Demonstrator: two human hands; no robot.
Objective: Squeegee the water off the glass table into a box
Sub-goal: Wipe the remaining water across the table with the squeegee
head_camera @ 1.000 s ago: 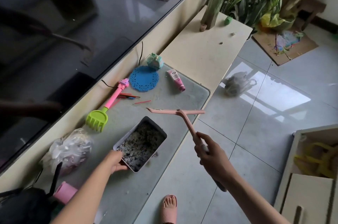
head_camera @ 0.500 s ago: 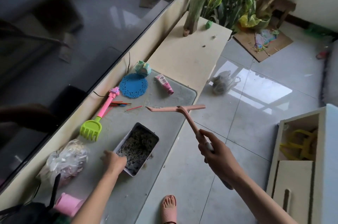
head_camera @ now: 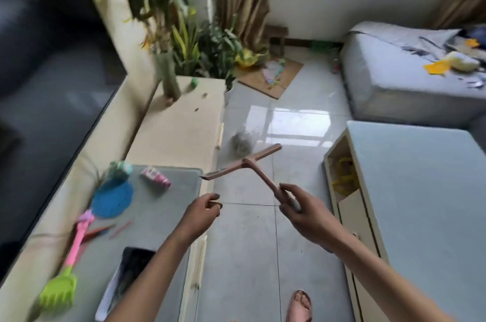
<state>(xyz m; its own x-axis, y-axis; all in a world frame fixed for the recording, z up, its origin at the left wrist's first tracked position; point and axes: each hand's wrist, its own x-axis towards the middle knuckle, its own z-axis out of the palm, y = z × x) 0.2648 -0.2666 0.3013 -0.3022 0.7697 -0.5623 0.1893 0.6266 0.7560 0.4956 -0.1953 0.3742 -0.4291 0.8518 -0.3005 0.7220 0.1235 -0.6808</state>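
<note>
A pink squeegee [head_camera: 244,163] hangs in the air over the floor, just right of the glass table [head_camera: 168,216]. My right hand [head_camera: 305,213] grips its handle. My left hand [head_camera: 202,212] is raised past the table's right edge, fingers loosely curled, holding nothing. The white box [head_camera: 115,292] with dark grit inside lies on the glass near the front, partly hidden by my left forearm.
On the glass lie a blue doily [head_camera: 113,199], a pink tube [head_camera: 156,179], a pink-and-green toy rake [head_camera: 65,271] and red sticks. A cream cabinet top [head_camera: 181,127] with a vase and plants lies beyond. A glass-topped cabinet [head_camera: 415,203] stands at right, a crumpled bag [head_camera: 240,142] on the tiled floor.
My left hand let go of the box and rose to the table's right edge. The squeegee swung right, off the glass and over the floor. My view lifted toward the room.
</note>
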